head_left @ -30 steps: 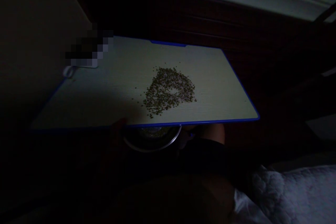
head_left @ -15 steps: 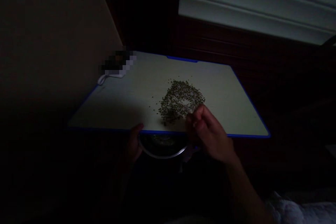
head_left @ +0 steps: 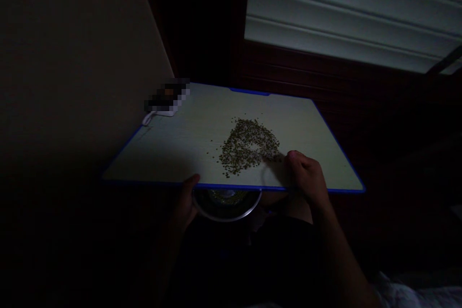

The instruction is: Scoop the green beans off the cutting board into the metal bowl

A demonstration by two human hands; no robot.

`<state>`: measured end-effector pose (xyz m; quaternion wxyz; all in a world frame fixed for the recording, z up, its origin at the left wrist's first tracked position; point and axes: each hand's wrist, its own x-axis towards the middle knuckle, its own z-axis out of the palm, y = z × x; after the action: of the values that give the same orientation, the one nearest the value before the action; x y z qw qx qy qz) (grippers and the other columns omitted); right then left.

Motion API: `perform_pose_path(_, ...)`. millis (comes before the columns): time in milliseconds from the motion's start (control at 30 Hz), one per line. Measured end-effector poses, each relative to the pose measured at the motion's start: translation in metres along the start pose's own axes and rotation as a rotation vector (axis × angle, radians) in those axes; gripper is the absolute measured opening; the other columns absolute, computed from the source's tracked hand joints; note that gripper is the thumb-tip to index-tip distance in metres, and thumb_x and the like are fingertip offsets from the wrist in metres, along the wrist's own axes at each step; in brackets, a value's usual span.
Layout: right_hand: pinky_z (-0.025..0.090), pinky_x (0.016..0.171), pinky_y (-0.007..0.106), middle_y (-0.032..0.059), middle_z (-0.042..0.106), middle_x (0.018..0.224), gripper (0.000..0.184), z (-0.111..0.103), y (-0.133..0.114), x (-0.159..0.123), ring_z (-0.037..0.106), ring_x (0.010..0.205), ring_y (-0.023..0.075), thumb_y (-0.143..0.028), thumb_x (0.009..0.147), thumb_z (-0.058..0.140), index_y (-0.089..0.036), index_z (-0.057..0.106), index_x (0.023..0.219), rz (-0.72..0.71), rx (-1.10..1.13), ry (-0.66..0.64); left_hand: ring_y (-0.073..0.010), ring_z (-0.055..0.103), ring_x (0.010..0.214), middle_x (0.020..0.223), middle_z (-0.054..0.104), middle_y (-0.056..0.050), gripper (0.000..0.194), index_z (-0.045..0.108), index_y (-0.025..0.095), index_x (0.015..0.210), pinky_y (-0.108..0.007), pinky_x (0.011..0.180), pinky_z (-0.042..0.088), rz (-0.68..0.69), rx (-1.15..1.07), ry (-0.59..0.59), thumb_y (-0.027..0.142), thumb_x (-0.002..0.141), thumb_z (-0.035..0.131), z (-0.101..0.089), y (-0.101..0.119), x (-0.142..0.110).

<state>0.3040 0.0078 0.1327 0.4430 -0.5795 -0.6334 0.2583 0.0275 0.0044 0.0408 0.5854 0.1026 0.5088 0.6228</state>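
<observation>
Seeds (head_left: 245,149), seemingly, lie just beyond the right hand (head_left: 306,177) at the board's (head_left: 162,154) blue edge.

Small seeds spread on a blue-edged white surface, hands at its near edge

The small olive-brown seeds (head_left: 249,147) lay in a loose, roughly heart-shaped patch on the blue-edged white surface (head_left: 162,154), thinner near the middle, with strays scattered around it and a short trail running toward the right hand (head_left: 306,175). That hand's curled fingers (head_left: 294,158) were just beside the trail, near the front edge. The left hand (head_left: 186,199) held that edge with its thumb over the top. Beneath the edge, between both hands, sat a steel bowl (head_left: 249,209), its rim partly hidden, with similar seeds (head_left: 227,196) in the bottom.
</observation>
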Motion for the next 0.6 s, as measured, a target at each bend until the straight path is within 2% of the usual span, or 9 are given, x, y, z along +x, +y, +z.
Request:
perform_pose_path(133,0.027,0.050,0.025,-0.0053,0.032,0.054,0.046,-0.001,0.005,0.004,0.033,0.051,0.0100,-0.047,0.088,0.053,-0.019,0.041,0.053,0.079,-0.072,0.058,-0.0227,0.060,0.113,0.105,0.073,-0.002,0.039,0.062,0.023,0.114,-0.033,0.097,0.048,0.041,-0.004,-0.004,0.023,0.075,0.066,-0.001,-0.001,0.000)
perform_pose_path(200,0.030,0.052,0.024,-0.0048,0.039,0.054,0.044,-0.001,0.008,0.006,0.039,0.053,0.0108,-0.047,0.086,0.056,-0.019,0.046,0.055,0.087,-0.066,0.057,-0.0223,0.061,0.111,0.104,0.073,-0.001,0.040,0.062,0.024,0.115,-0.033,0.097,0.048,0.040,0.001,-0.003,0.022,0.076,0.065,-0.001,0.000,-0.001)
perform_pose_path(300,0.038,0.061,0.025,-0.0010,0.058,0.065,0.034,-0.003,0.010,0.005,0.053,0.065,0.0150,-0.046,0.082,0.061,-0.018,0.058,0.064,0.079,-0.056,0.039,-0.0225,0.063,0.108,0.099,0.074,-0.002,0.038,0.062,0.023,0.113,-0.034,0.097,0.048,-0.007,0.018,0.019,0.022,0.075,0.065,-0.001,0.003,-0.003)
perform_pose_path(367,0.041,0.067,0.027,0.0016,0.063,0.074,0.028,-0.004,0.010,0.004,0.057,0.072,0.0175,-0.044,0.081,0.064,-0.018,0.062,0.070,0.065,-0.053,0.028,-0.0225,0.064,0.106,0.094,0.074,-0.002,0.035,0.064,0.022,0.108,-0.034,0.097,0.048,-0.016,0.028,0.050,0.022,0.074,0.066,0.000,0.005,-0.004)
perform_pose_path(500,0.043,0.074,0.031,0.0032,0.064,0.083,0.019,-0.007,0.009,0.001,0.059,0.080,0.0192,-0.037,0.082,0.065,-0.019,0.064,0.076,0.054,0.029,-0.007,-0.0260,0.065,0.103,0.081,0.074,-0.004,0.016,0.068,0.019,0.088,-0.037,0.097,0.048,-0.110,0.116,0.081,0.025,0.074,0.064,-0.001,0.010,-0.006)
perform_pose_path(600,0.043,0.080,0.032,0.0029,0.062,0.091,0.009,-0.008,0.013,0.000,0.058,0.088,0.0198,-0.030,0.082,0.065,-0.021,0.064,0.082,0.016,0.106,-0.009,-0.0276,0.063,0.107,0.081,0.074,-0.005,0.011,0.068,0.018,0.080,-0.037,0.099,0.046,-0.123,0.177,0.114,0.025,0.071,0.067,-0.006,0.013,-0.005)
